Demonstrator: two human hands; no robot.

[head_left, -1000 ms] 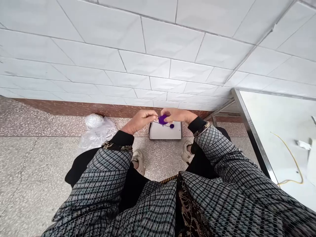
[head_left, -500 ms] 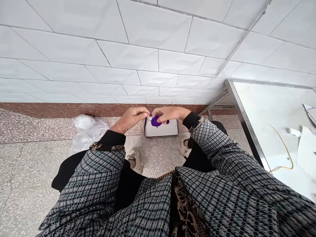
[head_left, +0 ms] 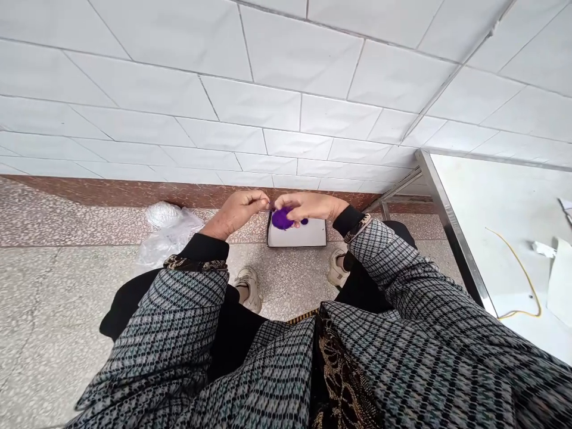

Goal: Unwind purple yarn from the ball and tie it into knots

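Observation:
In my right hand (head_left: pixel 308 207) is a fuzzy, rounded purple yarn piece (head_left: pixel 281 218), held between the thumb and fingers over a shallow box. My left hand (head_left: pixel 245 208) is closed in a pinch just left of it, its fingertips on a thin purple yarn strand that is barely visible. The two hands are a small gap apart. Below them, the white box (head_left: pixel 297 237) with dark edges sits on the floor. Inside it, a smaller dark purple bit (head_left: pixel 304 221) shows beneath my right hand.
A white yarn ball (head_left: pixel 163 214) and a clear plastic bag (head_left: pixel 166 241) lie on the floor at left. The tiled wall (head_left: pixel 254 113) rises in front. To the right, a metal-edged white table (head_left: pixel 504 262) carries a yellow cord (head_left: pixel 522 271) and paper scraps. My shoes flank the box.
The purple piece has turned and shows more of its round face. My left fingertips remain pinched close by. The whole view has shifted slightly.

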